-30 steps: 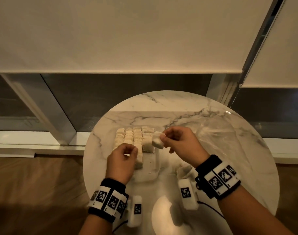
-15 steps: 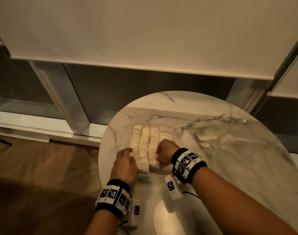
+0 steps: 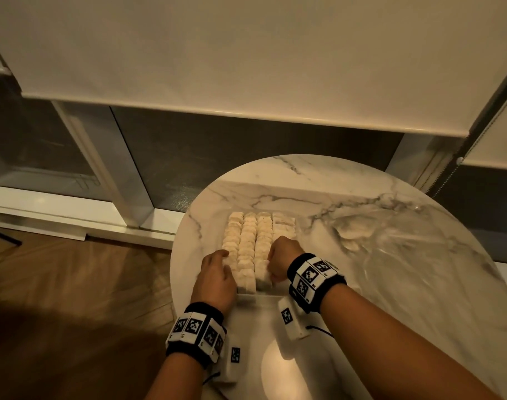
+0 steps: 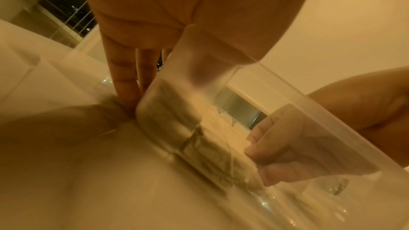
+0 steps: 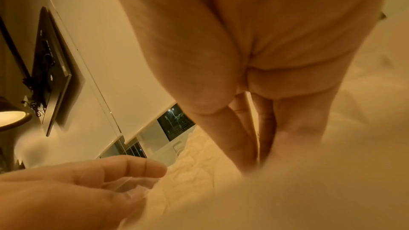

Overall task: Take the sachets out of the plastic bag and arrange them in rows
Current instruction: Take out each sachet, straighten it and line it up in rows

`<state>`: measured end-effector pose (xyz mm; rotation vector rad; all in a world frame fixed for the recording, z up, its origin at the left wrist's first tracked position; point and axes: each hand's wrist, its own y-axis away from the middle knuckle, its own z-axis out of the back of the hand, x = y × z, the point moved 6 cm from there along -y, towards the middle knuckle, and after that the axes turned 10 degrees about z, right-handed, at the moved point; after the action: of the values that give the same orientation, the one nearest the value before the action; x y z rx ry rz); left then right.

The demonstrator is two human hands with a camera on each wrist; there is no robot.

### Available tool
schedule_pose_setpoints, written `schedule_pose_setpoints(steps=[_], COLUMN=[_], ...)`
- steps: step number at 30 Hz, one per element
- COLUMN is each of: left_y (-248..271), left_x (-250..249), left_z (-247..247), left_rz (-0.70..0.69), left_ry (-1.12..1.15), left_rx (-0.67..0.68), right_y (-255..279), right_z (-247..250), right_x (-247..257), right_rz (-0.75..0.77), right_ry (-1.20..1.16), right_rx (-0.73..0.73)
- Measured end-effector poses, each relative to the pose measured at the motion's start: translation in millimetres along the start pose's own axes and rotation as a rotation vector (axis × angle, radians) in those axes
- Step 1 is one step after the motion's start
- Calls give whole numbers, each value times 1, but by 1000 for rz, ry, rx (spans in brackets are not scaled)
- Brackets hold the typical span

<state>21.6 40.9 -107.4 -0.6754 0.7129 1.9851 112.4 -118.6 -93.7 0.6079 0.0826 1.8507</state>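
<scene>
Several columns of white sachets [image 3: 248,243] lie side by side on the round marble table [image 3: 304,180]. My left hand [image 3: 222,255] lies along the left column with straight fingers [image 4: 126,85] touching the table beside it. My right hand [image 3: 271,271] is down at the near end of the right-hand columns, fingers curled, thumb and fingers [image 5: 234,142] pinched on a sachet [image 3: 263,277] among the others. The clear plastic bag [image 3: 390,249] lies crumpled to the right with a few sachets [image 3: 353,232] inside.
The table stands close to a window wall with a lowered blind [image 3: 246,67]. Wooden floor [image 3: 73,284] lies to the left, below the table's edge. A bright lamp reflection [image 3: 278,368] shows on the near part of the marble.
My right hand, which held a sachet raised above the columns, has come down to their near right end. My left hand has slid to the left side of the columns. The head view has shifted left.
</scene>
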Motion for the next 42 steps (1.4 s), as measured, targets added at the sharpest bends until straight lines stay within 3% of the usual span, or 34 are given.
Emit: schedule_pose_setpoints(steps=[5, 11, 14, 19, 21, 24, 27, 31, 36, 42], left_y=[0, 0, 8, 33, 49, 73, 87, 91, 90, 93], left_x=[0, -9, -25, -73, -96, -121, -131, -130, -128, -128], left_z=[2, 25, 39, 29, 10, -34, -79, -118, -134, -142], left_rz=[4, -5, -17, -197, -340, -477, -468, -401, -390, -399], left_ry=[5, -21, -146, -143, -61, -4, -100, -322, -453, -450], left_rx=[11, -78, -202, -251, -193, 1, 189, 321, 372, 396], right_y=[16, 72, 101, 127, 131, 133, 137, 136, 134, 131], right_z=[19, 56, 66, 60, 50, 39, 34, 24, 16, 16], right_x=[-4, -34, -67, -135, -151, -159, -156, -149, -149, -160], right_rz=[12, 58, 65, -64, -93, -68, -39, 36, 42, 15], right_ry=[-190, -964, -1159, -1092, -978, -704, -408, -259, -129, -179], right_rx=[-82, -341, -414, -528, -506, -435, -319, -194, -139, -160])
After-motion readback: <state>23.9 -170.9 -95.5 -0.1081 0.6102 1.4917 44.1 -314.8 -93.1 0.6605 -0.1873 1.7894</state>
